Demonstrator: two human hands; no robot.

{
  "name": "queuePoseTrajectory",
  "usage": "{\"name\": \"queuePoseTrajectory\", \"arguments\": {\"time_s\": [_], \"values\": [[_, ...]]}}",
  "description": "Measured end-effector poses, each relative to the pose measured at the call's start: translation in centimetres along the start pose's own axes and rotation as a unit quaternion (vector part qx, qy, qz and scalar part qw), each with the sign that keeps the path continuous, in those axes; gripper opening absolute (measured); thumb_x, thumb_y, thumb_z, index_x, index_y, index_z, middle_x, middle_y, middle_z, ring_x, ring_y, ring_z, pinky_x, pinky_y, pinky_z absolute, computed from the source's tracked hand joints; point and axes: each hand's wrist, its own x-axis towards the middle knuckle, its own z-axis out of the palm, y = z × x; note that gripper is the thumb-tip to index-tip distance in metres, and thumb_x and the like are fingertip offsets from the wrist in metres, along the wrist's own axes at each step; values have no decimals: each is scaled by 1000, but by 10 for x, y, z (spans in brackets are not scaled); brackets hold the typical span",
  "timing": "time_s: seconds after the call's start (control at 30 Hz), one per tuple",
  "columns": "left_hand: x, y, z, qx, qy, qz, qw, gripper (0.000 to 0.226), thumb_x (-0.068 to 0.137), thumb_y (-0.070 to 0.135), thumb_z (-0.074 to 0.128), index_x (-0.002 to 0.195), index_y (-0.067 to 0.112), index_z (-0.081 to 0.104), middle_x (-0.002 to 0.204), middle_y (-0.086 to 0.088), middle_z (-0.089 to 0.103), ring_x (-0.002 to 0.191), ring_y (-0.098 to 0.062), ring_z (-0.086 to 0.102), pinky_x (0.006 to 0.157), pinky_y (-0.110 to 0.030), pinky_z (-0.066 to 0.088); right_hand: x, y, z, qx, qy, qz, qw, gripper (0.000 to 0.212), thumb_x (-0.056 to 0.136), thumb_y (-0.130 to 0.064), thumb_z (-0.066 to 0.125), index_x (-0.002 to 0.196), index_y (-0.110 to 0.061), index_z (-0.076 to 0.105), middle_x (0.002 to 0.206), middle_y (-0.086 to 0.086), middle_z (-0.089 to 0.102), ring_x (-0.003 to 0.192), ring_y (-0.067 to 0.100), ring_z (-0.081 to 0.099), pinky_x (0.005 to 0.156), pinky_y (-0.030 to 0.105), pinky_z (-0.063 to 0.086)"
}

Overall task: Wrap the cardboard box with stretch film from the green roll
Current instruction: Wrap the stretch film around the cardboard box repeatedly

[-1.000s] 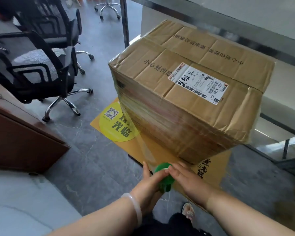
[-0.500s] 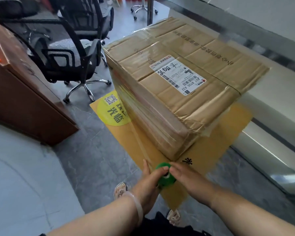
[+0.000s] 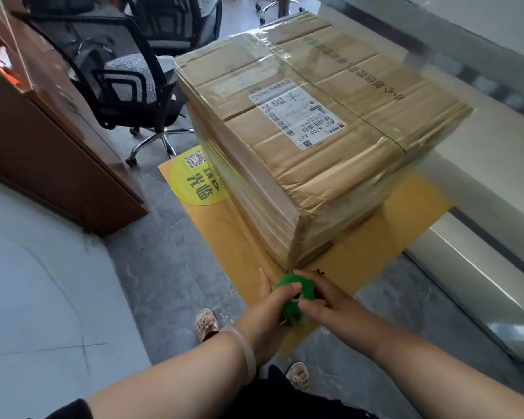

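Floor: grey stone tile (image 3: 164, 252), with a wooden desk (image 3: 43, 146) at the left and a black mesh office chair (image 3: 124, 77) beside it, toward the far left. An orange floor mat (image 3: 375, 252) lay on the tile, carrying a yellow circle with a QR code (image 3: 194, 186) at its far-left corner. The cardboard box (image 3: 360, 86) stood on the mat and covered most of its far half; the box's nearest lower corner pointed toward the mat's near corner. A white shipping label (image 3: 298, 117) was stuck on the box top. Clear stretch film (image 3: 254, 201) already lay in glossy bands round the box sides and over part of the top. The green roll (image 3: 292, 294) was held low over the near part of the mat, just beside the box's nearest lower corner, with film running up from it to that corner. Left hand (image 3: 270, 319): fingers curled round the roll from the left, thumb lying across its top, so it was clamped on the roll. Right hand (image 3: 324, 306): fingers and thumb wrapped on the roll from the right, likewise gripping it. A pale bracelet (image 3: 247, 355) sat on the left wrist. Two sandalled feet showed, one (image 3: 206, 323) on the tile beside the mat's near-left edge, the other (image 3: 298, 373) just past its near corner.
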Motion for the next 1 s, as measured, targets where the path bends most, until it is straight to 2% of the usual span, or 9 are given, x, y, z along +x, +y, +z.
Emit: {"name": "queuePoseTrajectory", "arguments": {"time_s": [0.07, 0.17, 0.27, 0.33, 0.43, 0.57, 0.7, 0.83, 1.0], "values": [[5, -2, 5, -9, -2, 2, 1000, 117, 74, 22, 72, 151, 51, -12, 148, -13, 45, 123, -33, 58, 96, -44, 52, -6, 2, -2, -33, 10, -19, 999, 55, 68, -62, 69, 115, -63, 39, 128, -24, 45, 120, -7, 43, 100, 19, 39], [11, -6, 14, 6, 5, 8, 1000, 114, 80, 22, 75, 152, 50, -9, 142, -8, 48, 121, -31, 58, 95, -44, 52, -12, 4, -7, -50, 33, -46, 997, 59, 72, -36, 79, 106, -62, 38, 116, -32, 43, 106, -23, 43, 83, 2, 38], [18, -4, 24, 33, 6, 10, 999, 129, 54, 36, 82, 153, 51, 1, 150, -8, 44, 122, -29, 58, 90, -41, 54, -13, 4, -12, -42, 55, -51, 996, 63, 60, -50, 76, 109, -61, 38, 118, -28, 52, 106, -15, 51, 87, 9, 43], [24, -4, 31, 40, 11, 16, 999, 132, 52, 37, 82, 154, 50, -2, 153, -11, 42, 123, -31, 58, 93, -41, 53, -9, 9, -17, -46, 82, -53, 994, 67, 61, -52, 75, 116, -59, 38, 119, -25, 55, 107, -8, 55, 91, 18, 47], [29, -8, 40, 43, 47, 31, 998, 145, 46, 39, 83, 149, 52, -18, 151, -13, 42, 125, -30, 56, 108, -46, 46, -7, 13, -24, -92, 121, -57, 987, 57, 68, -47, 76, 115, -50, 44, 111, -21, 61, 98, -3, 59, 88, 30, 53], [32, -24, 48, 42, 72, 28, 996, 152, 44, 45, 89, 149, 49, -21, 151, -11, 44, 129, -28, 55, 113, -48, 41, -10, 22, -27, -89, 163, -37, 982, 56, 63, -48, 79, 109, -39, 47, 101, -15, 63, 89, 3, 62, 77, 34, 55], [32, -40, 54, 15, 48, 7, 999, 154, 36, 49, 99, 157, 39, 4, 147, -12, 51, 125, -25, 60, 110, -46, 45, -13, 30, -27, -99, 201, -4, 975, 62, 58, -58, 75, 104, -31, 44, 97, -9, 61, 86, 11, 63, 73, 38, 55], [37, -38, 62, 21, 97, 24, 995, 156, 22, 53, 98, 150, 51, 10, 143, -11, 55, 122, -28, 62, 107, -48, 47, -14, 37, -27, -55, 213, 2, 976, 65, 55, -60, 73, 104, -30, 44, 98, -8, 61, 87, 9, 63, 74, 39, 55], [42, -45, 61, 70, 142, -9, 987, 139, 26, 69, 91, 147, 44, 29, 136, -1, 61, 119, -22, 63, 107, -46, 47, -11, 38, -29, -53, 229, 8, 972, 59, 58, -50, 76, 103, -27, 45, 93, -9, 61, 83, 7, 63, 71, 35, 55]]}}
